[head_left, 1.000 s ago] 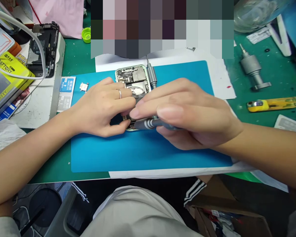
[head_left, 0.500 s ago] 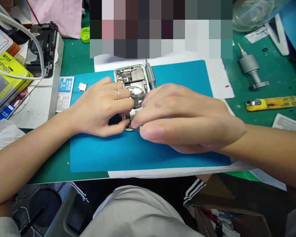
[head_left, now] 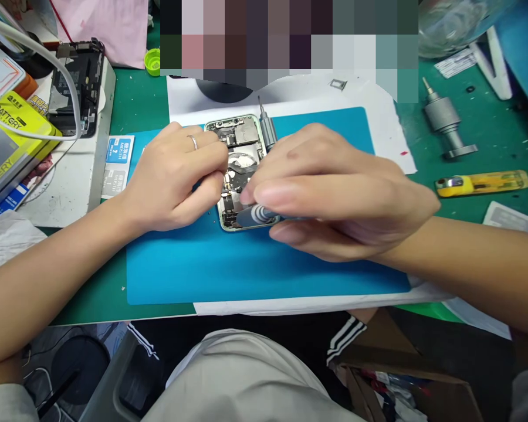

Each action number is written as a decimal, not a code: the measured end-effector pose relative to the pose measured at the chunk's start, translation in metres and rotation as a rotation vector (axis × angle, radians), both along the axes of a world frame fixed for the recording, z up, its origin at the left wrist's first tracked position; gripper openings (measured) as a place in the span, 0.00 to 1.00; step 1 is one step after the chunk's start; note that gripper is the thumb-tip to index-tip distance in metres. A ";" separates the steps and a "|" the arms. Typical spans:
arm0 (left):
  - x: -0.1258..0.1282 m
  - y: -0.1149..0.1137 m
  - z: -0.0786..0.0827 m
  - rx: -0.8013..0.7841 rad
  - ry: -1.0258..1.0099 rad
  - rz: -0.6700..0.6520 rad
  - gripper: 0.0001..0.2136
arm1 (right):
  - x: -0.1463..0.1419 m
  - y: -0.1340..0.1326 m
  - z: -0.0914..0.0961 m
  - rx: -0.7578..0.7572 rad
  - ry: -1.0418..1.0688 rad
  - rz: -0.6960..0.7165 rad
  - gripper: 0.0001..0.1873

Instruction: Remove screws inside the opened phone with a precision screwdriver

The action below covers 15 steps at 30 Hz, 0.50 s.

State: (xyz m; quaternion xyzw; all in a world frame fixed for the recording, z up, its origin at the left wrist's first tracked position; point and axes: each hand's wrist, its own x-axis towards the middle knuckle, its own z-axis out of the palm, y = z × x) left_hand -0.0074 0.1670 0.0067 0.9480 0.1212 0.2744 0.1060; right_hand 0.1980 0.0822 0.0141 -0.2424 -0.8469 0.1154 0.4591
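An opened smartphone (head_left: 246, 126) with its inner parts bare lies on a blue mat (head_left: 193, 269). My left hand (head_left: 180, 176), a ring on one finger, is curled against the phone's left edge; its fingertips are partly hidden. My right hand (head_left: 334, 193) grips a grey tool (head_left: 257, 215) with a flat blade and a ringed shank over the phone's lower end. Whether the blade touches the phone I cannot tell. A grey precision screwdriver (head_left: 267, 130) lies along the phone's upper right side.
Another screwdriver (head_left: 444, 120) and a yellow lighter (head_left: 481, 183) lie to the right. At left, a white box (head_left: 88, 187) carries another opened phone (head_left: 77, 82), beside a yellow battery box (head_left: 24, 120). White paper (head_left: 387, 140) lies under the mat, with a small metal tray (head_left: 338, 84) on it.
My left hand has shifted left and up, with its fingers more curled. My right hand has turned and lifted a little, so the tool's blade and the phone's lower end now show.
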 end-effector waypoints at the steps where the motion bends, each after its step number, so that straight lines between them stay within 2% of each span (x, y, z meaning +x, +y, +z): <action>1: 0.000 0.000 0.000 -0.007 0.004 0.012 0.09 | 0.001 0.001 0.001 0.003 -0.004 0.027 0.11; 5: 0.001 -0.002 -0.001 -0.042 0.052 0.047 0.08 | 0.002 0.001 0.005 -0.013 -0.055 0.019 0.14; 10: 0.001 -0.002 0.000 -0.043 0.043 0.041 0.08 | -0.002 -0.002 0.001 -0.012 -0.071 0.028 0.12; 13: 0.000 -0.002 0.001 -0.026 0.016 0.013 0.08 | 0.002 -0.001 0.005 -0.067 0.037 0.000 0.20; 15: 0.000 -0.001 0.002 -0.017 0.008 0.005 0.08 | 0.013 0.002 0.014 -0.047 0.020 -0.041 0.29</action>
